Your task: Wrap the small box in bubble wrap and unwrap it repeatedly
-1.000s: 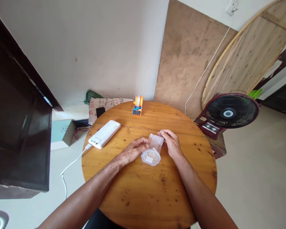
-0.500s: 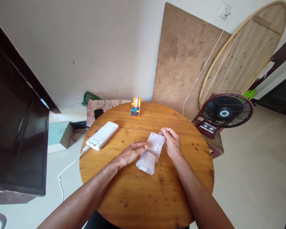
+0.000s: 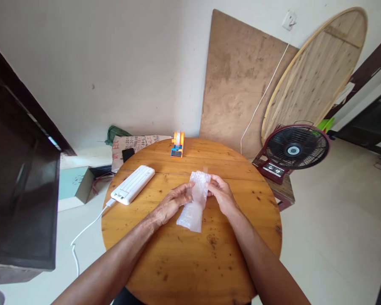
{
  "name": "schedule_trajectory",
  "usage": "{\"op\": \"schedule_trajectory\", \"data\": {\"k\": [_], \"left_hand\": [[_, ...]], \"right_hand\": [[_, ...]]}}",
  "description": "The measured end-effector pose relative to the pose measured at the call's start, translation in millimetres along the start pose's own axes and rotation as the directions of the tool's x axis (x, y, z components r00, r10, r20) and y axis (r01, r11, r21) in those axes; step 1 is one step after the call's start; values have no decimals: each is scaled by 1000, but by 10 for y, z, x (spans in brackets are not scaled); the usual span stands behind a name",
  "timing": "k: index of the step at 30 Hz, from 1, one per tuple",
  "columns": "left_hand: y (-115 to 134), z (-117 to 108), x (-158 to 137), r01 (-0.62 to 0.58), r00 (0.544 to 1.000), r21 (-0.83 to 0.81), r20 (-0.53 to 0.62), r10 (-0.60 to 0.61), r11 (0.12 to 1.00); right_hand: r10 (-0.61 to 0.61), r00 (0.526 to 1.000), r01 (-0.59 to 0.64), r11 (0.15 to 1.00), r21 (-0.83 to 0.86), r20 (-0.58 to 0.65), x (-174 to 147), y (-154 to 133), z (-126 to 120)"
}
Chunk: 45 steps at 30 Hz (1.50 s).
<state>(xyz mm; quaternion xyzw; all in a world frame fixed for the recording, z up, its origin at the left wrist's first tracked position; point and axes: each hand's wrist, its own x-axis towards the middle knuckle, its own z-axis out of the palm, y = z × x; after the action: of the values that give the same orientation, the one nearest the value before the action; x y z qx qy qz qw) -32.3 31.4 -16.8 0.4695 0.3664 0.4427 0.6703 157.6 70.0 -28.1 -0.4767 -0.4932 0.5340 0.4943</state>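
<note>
A bubble-wrap packet [image 3: 195, 205] is between my two hands over the round wooden table, its wider, loose end toward me. My left hand [image 3: 176, 201] grips its left edge, with the thumb and fingers around the wrap. At the upper right edge, my right hand [image 3: 220, 192] pinches the packet between thumb and fingers. A small clear strip, which looks like tape, sticks up at the far right corner. What the wrap holds inside, if anything, cannot be made out.
On the round table [image 3: 165, 271] lie a white power bank [image 3: 133, 184] with a cable at left and an orange-and-blue tape dispenser [image 3: 178, 145] at the far edge. A fan [image 3: 294, 148] stands to the right; boards lean on the wall. A box [image 3: 76, 186] sits at left.
My right hand has come down from the packet's far corner to its right edge. The packet now shows a smoother face and lies slightly farther left in view. My left hand still holds its left side.
</note>
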Motion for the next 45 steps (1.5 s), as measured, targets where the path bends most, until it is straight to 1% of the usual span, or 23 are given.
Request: {"op": "schedule_trajectory", "data": {"k": [3, 5, 8, 9, 10, 11, 13, 15, 16, 18, 21, 22, 26, 28, 30, 32, 35, 37, 38, 40, 42, 43, 45], "left_hand": [[-19, -6, 22, -42, 999, -33, -17, 42, 999], [-52, -34, 38, -35, 998, 26, -48, 36, 999], [-111, -80, 56, -13, 998, 123, -53, 20, 992], [-127, -90, 60, -10, 999, 140, -49, 17, 990], [-140, -96, 63, -9, 999, 147, -47, 17, 989], [-150, -98, 65, -13, 999, 147, -41, 20, 989], [-155, -90, 69, -33, 999, 137, -11, 35, 990], [-147, -76, 72, -63, 997, 121, 43, 58, 991], [-140, -69, 73, -78, 995, 118, 68, 70, 990], [-128, -59, 76, -99, 993, 129, 82, 89, 987], [-132, -56, 82, -109, 994, 139, 40, 105, 984], [-139, -58, 85, -110, 994, 134, 24, 107, 985], [-183, -78, 100, -121, 992, 127, -28, 125, 985], [-198, -93, 113, -114, 992, 133, -44, 121, 985], [-202, -110, 125, -108, 992, 146, -44, 115, 983], [-190, -126, 124, -130, 989, 201, -44, 142, 971], [-126, -132, 63, -127, 979, 407, -93, 179, 904], [-52, -102, -20, -71, 974, 586, -135, 183, 808], [-8, -74, -67, -51, 970, 675, -141, 197, 736], [79, -4, -151, -68, 962, 814, -99, 254, 577], [141, 58, -203, -48, 967, 895, -69, 244, 444], [158, 76, -214, -19, 971, 915, -80, 227, 404], [164, 71, -206, 43, 979, 931, -112, 172, 364]], "right_hand": [[-56, 996, 53, 998, -47, -72, 63, 96, 38], [-126, 982, 104, 982, -155, -140, 93, 109, 14], [-329, 913, 219, 894, -391, -242, 42, 9, -43], [-375, 897, 241, 859, -452, -235, -4, -50, -49], [-379, 906, 250, 839, -484, -189, -61, -112, -43], [-349, 928, 244, 830, -502, -126, -125, -173, -25], [-230, 972, 216, 796, -565, 47, -251, -269, 43], [-153, 975, 220, 721, -657, 159, -349, -318, 132], [-137, 973, 227, 679, -698, 184, -382, -326, 176], [-120, 974, 224, 611, -760, 191, -415, -322, 245], [-109, 982, 190, 523, -831, 156, -408, -314, 273], [-115, 983, 179, 474, -862, 140, -398, -319, 258], [-130, 989, 102, 224, -969, 74, -359, -384, 109], [-95, 994, 73, 169, -983, 58, -353, -417, 18], [-68, 996, 75, 173, -982, 64, -356, -429, -54], [-64, 995, 87, 203, -975, 76, -366, -416, -98], [-47, 997, 70, 263, -962, 60, -390, -368, -130], [-37, 999, 47, 295, -954, 38, -411, -327, -149], [-42, 999, 40, 308, -951, 28, -422, -304, -161], [-68, 998, 40, 325, -945, 19, -441, -253, -189], [-80, 997, 34, 337, -941, 8, -458, -200, -220], [-80, 997, 28, 344, -938, 0, -465, -175, -234], [-85, 996, 14, 360, -933, -18, -477, -134, -259]]}}
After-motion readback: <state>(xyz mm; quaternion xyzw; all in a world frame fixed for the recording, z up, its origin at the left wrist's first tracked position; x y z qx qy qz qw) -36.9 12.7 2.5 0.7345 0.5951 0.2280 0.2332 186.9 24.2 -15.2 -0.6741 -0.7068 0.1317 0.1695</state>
